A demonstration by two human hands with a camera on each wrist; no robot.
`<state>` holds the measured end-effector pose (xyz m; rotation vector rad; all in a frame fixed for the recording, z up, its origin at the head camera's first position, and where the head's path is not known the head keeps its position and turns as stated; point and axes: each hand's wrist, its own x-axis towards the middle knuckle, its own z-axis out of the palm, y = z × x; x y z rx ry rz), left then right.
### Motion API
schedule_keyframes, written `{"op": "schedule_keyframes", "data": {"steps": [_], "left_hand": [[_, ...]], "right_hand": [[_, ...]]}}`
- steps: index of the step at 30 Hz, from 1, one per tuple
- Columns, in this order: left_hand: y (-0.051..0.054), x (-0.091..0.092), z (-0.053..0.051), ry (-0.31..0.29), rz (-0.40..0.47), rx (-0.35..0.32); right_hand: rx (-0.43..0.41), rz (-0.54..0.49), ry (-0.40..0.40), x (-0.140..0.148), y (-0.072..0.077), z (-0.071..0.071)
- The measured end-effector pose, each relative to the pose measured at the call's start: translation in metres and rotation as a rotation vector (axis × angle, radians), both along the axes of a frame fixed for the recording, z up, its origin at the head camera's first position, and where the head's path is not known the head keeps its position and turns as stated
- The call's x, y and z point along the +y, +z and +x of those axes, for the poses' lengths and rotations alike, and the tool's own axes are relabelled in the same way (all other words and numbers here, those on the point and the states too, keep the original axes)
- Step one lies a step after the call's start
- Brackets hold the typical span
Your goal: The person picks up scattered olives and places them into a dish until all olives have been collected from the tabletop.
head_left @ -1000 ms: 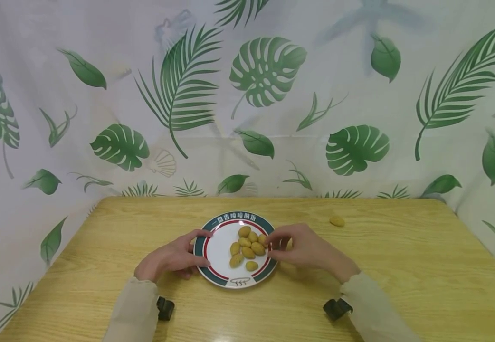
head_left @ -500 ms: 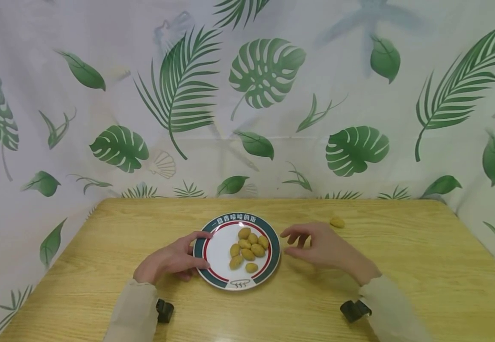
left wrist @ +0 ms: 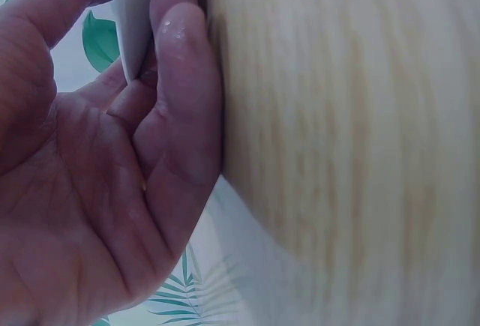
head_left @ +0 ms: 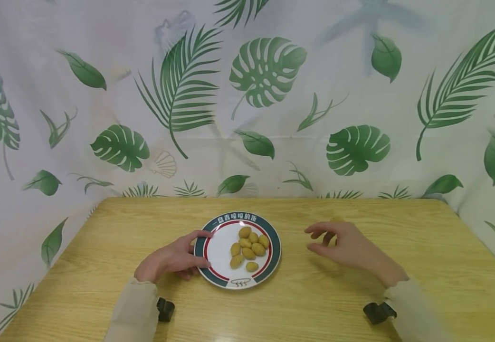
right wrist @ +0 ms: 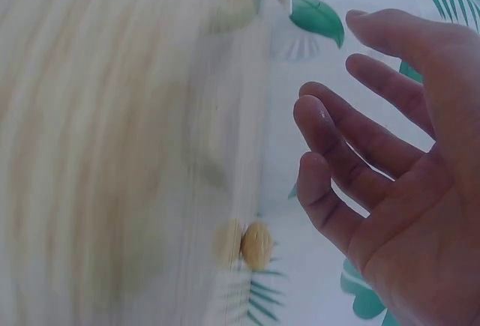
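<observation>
A round white plate (head_left: 218, 251) with a dark green rim and a red ring stands on the table. My left hand (head_left: 174, 256) grips its left rim, thumb on top; the left wrist view shows several fingers against the plate's underside (left wrist: 133, 22). Several small yellow-brown oval pieces (head_left: 248, 253), like nuts in the shell, lie in a loose cluster on the plate's right half. My right hand (head_left: 350, 244) hovers right of the plate, fingers loosely bent, holding nothing. Another oval piece (right wrist: 257, 246) lies on the table beyond it, mostly hidden behind that hand in the head view.
The light wooden table (head_left: 316, 304) ends at a back edge against a white cloth (head_left: 290, 156) printed with green leaves. Black wrist cameras (head_left: 379, 313) sit by both cuffs.
My right hand has left the plate's right side and moved right, to in front of the lone oval piece. The left hand and the plate have stayed put.
</observation>
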<state>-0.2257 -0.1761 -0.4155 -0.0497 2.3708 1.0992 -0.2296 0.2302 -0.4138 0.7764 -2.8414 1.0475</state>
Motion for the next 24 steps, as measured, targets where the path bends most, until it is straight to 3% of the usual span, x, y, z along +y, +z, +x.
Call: {"op": "schedule_keyframes", "data": {"steps": [12, 24], "left_hand": [[0.0, 0.0, 0.0, 0.003, 0.007, -0.002], [0.0, -0.001, 0.001, 0.003, 0.012, 0.001]], "right_hand": [[-0.01, 0.022, -0.069, 0.027, 0.002, 0.0], [0.055, 0.042, -0.102, 0.046, -0.002, -0.008]]}}
